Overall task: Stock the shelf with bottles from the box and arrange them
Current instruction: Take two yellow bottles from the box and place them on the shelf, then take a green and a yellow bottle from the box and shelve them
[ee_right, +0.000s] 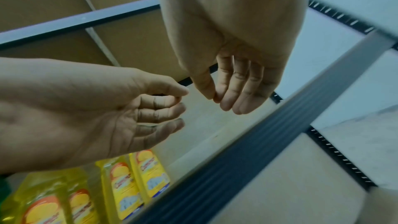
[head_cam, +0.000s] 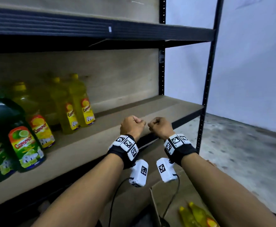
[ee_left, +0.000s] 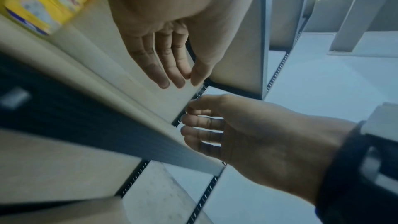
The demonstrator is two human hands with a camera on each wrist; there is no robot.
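Yellow bottles (head_cam: pixel 83 102) with orange labels stand in rows on the left of the wooden shelf board (head_cam: pixel 158 105); dark green bottles (head_cam: pixel 19 138) stand in front of them. They show again in the right wrist view as yellow bottles (ee_right: pixel 137 176). More yellow bottles (head_cam: pixel 193 215) lie in the cardboard box (head_cam: pixel 171 210) below my arms. My left hand (head_cam: pixel 132 125) and right hand (head_cam: pixel 158 126) hover side by side over the shelf's front edge, right of the bottles. The left hand (ee_left: pixel 183 81) and right hand (ee_right: pixel 224 101) have loosely curled fingers and hold nothing.
The dark beam of the upper shelf (head_cam: pixel 101 28) runs above the hands. A black perforated upright (head_cam: pixel 207 79) marks the shelf's right end, with grey concrete floor (head_cam: pixel 240 153) and a pale wall beyond. The shelf board right of the bottles is bare.
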